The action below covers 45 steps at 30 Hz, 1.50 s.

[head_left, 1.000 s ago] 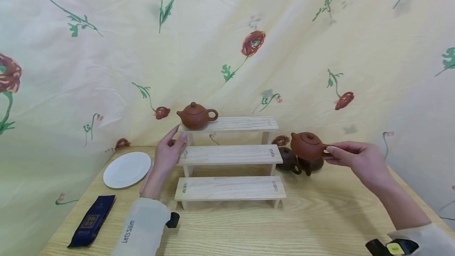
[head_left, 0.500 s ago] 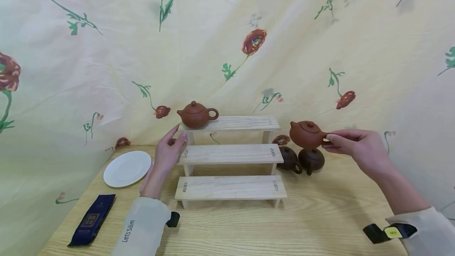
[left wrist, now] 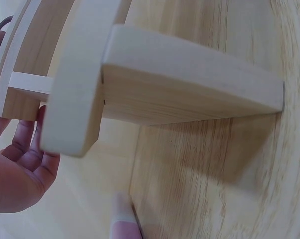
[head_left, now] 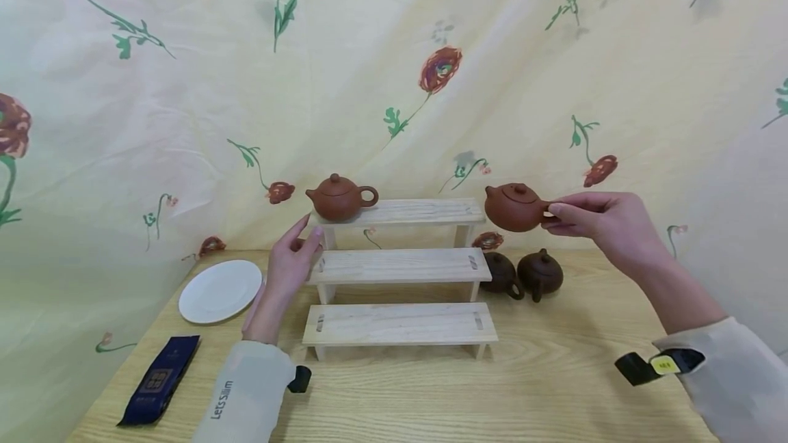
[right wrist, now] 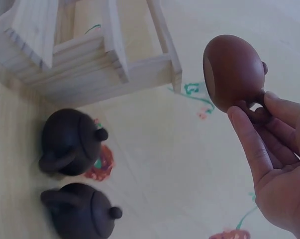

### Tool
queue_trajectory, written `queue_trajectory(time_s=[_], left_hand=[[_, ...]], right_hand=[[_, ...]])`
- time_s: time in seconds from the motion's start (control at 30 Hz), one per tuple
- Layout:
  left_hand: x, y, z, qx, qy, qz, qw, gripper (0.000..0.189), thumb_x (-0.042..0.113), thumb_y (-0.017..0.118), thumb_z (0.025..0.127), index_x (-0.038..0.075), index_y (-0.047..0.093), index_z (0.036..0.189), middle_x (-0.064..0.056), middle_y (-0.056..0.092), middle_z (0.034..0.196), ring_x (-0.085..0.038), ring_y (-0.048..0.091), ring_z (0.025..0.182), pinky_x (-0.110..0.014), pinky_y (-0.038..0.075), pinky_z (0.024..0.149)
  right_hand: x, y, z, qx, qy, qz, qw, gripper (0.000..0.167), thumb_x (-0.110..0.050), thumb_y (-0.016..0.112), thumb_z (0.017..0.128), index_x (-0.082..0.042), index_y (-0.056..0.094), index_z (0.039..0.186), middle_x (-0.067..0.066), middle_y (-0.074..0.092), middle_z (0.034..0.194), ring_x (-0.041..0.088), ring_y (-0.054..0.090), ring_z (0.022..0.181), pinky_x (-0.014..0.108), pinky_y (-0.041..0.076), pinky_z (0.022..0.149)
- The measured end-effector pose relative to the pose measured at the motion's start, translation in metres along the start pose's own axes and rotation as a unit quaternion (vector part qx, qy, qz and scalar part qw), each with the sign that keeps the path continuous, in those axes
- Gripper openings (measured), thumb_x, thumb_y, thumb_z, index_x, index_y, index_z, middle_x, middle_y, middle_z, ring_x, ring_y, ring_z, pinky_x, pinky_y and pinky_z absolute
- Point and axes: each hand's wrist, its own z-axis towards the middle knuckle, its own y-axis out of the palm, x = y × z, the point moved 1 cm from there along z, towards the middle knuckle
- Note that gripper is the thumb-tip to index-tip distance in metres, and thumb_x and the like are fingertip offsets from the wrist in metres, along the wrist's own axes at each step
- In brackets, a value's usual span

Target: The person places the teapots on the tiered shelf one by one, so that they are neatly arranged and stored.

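Note:
My right hand pinches the handle of a reddish-brown clay teapot and holds it in the air, just right of the top step. Its spout points left; the base shows in the right wrist view, where the teapot is well apart from the shelf. A three-tier pale wooden step shelf stands on the table. At its left end my left hand grips the upper part, with curled fingers against the top step's end in the left wrist view. A similar reddish teapot sits at the top step's left end.
Two dark brown teapots stand on the table right of the shelf, one partly hidden behind it. A white plate and a dark blue packet lie at the left. A flowered cloth hangs behind the table.
My right hand has lifted the reddish teapot higher and moved it slightly left, uncovering the dark teapots below. The left hand has stayed at the shelf's left end.

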Motion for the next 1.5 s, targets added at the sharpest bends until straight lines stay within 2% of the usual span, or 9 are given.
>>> queue_trajectory(time_s=[0.2, 0.37, 0.5, 0.63, 0.83, 1.17, 1.5], left_hand=[[0.0, -0.001, 0.0, -0.002, -0.002, 0.003, 1.0, 0.061, 0.05, 0.061, 0.106, 0.024, 0.048, 0.16, -0.011, 0.075, 0.1, -0.012, 0.059, 0.084, -0.024, 0.044, 0.067], [0.0, -0.001, 0.0, -0.005, -0.008, 0.001, 1.0, 0.063, 0.052, 0.06, 0.106, 0.025, 0.047, 0.161, -0.009, 0.074, 0.1, -0.013, 0.059, 0.086, -0.024, 0.044, 0.066], [0.0, -0.001, 0.0, -0.003, -0.007, 0.001, 1.0, 0.063, 0.052, 0.061, 0.105, 0.025, 0.048, 0.16, -0.008, 0.074, 0.099, -0.012, 0.059, 0.086, -0.024, 0.044, 0.066], [0.0, -0.001, 0.0, -0.001, -0.006, -0.001, 1.0, 0.062, 0.051, 0.061, 0.105, 0.025, 0.048, 0.16, -0.008, 0.075, 0.099, -0.012, 0.06, 0.086, -0.024, 0.045, 0.067], [-0.001, 0.0, 0.0, -0.003, -0.007, -0.006, 1.0, 0.061, 0.051, 0.062, 0.105, 0.026, 0.049, 0.16, -0.01, 0.075, 0.1, -0.013, 0.059, 0.086, -0.024, 0.045, 0.067], [-0.001, 0.0, 0.0, -0.002, -0.009, -0.006, 0.9999, 0.061, 0.05, 0.062, 0.105, 0.026, 0.049, 0.16, -0.01, 0.074, 0.1, -0.013, 0.058, 0.081, -0.023, 0.044, 0.062], [-0.001, 0.0, 0.001, -0.001, -0.006, -0.01, 0.9999, 0.06, 0.049, 0.062, 0.106, 0.025, 0.05, 0.159, -0.012, 0.074, 0.1, -0.013, 0.058, 0.082, -0.023, 0.044, 0.063]], right_hand=[[-0.018, 0.018, 0.016, -0.003, -0.006, 0.026, 0.9996, 0.015, -0.024, 0.075, 0.1, -0.014, 0.084, 0.108, -0.007, 0.082, 0.092, 0.014, 0.081, 0.087, 0.023, 0.061, 0.084], [-0.028, 0.03, 0.03, -0.037, -0.018, 0.059, 0.9974, 0.018, -0.018, 0.074, 0.1, -0.007, 0.082, 0.112, -0.002, 0.083, 0.096, 0.015, 0.081, 0.088, 0.023, 0.061, 0.083], [-0.035, 0.043, 0.04, -0.045, -0.016, 0.075, 0.9961, 0.015, -0.014, 0.074, 0.1, -0.006, 0.082, 0.11, 0.0, 0.082, 0.096, 0.015, 0.081, 0.087, 0.028, 0.063, 0.083], [-0.039, 0.055, 0.05, -0.056, -0.015, 0.069, 0.996, 0.021, -0.013, 0.074, 0.1, 0.002, 0.079, 0.115, 0.001, 0.082, 0.095, 0.015, 0.081, 0.087, 0.031, 0.063, 0.083], [-0.039, 0.068, 0.063, -0.087, -0.011, 0.05, 0.9948, 0.04, -0.014, 0.073, 0.101, 0.014, 0.067, 0.129, -0.003, 0.081, 0.098, 0.013, 0.08, 0.09, 0.031, 0.063, 0.085], [-0.031, 0.082, 0.078, -0.104, 0.007, 0.057, 0.9929, 0.032, -0.011, 0.07, 0.102, 0.012, 0.07, 0.125, -0.002, 0.08, 0.096, 0.014, 0.08, 0.09, 0.031, 0.063, 0.086], [-0.022, 0.086, 0.085, -0.11, 0.016, 0.034, 0.9932, 0.038, -0.011, 0.067, 0.104, 0.016, 0.064, 0.13, -0.001, 0.079, 0.098, 0.012, 0.079, 0.088, 0.028, 0.063, 0.083]])
